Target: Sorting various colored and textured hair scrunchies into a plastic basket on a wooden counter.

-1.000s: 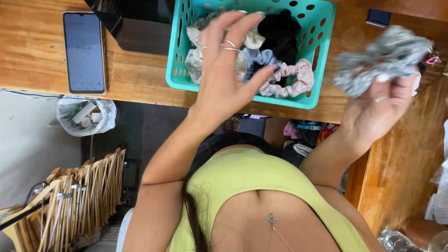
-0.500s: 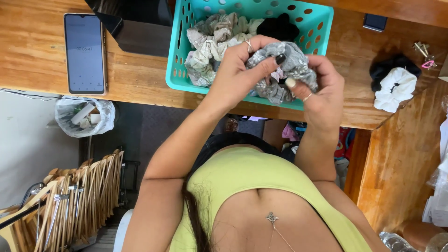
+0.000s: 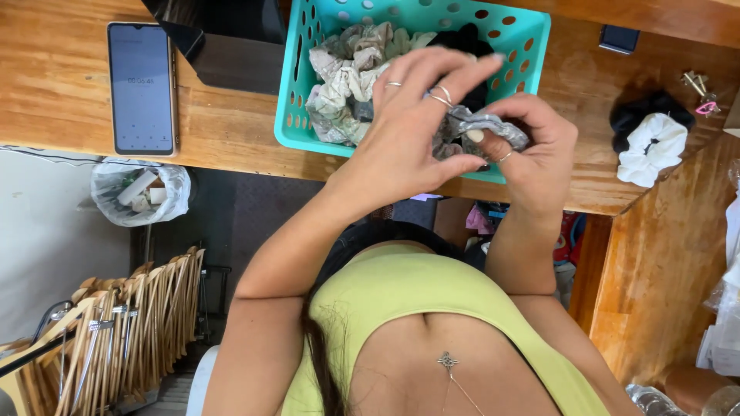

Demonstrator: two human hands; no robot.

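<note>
Both my hands meet over the front edge of a teal plastic basket [image 3: 524, 38] on the wooden table. My left hand [image 3: 408, 131] and my right hand [image 3: 532, 146] pinch a grey scrunchie [image 3: 482, 123] between them and bunch it up. The basket holds several scrunchies [image 3: 347, 69] in pale grey, cream and black. To the right, a white scrunchie [image 3: 651, 146] lies on the table against a black scrunchie [image 3: 644, 108].
A phone [image 3: 141, 86] with a lit screen lies flat on the wooden table [image 3: 54, 85] at the left, next to a dark box [image 3: 231, 46]. Below the table edge are a bag of rubbish [image 3: 139, 191] and a bundle of wooden hangers [image 3: 116, 323]. Small clips [image 3: 697, 85] lie at the far right.
One second ago my right hand held the grey scrunchie out to the right while my left hand hovered over the basket. The hands then came together and now squeeze the scrunchie smaller.
</note>
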